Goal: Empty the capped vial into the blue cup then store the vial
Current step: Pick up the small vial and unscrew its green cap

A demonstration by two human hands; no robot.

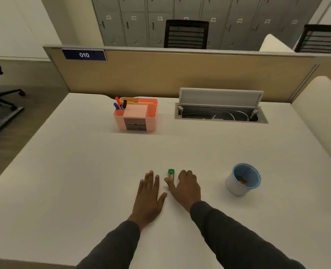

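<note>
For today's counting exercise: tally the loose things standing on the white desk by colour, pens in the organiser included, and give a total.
Green: 1, the vial's cap
Blue: 2, the cup and a pen
Pink: 1, the organiser
Red: 1, a pen
Black: 1, a pen
Total: 6 things
</note>
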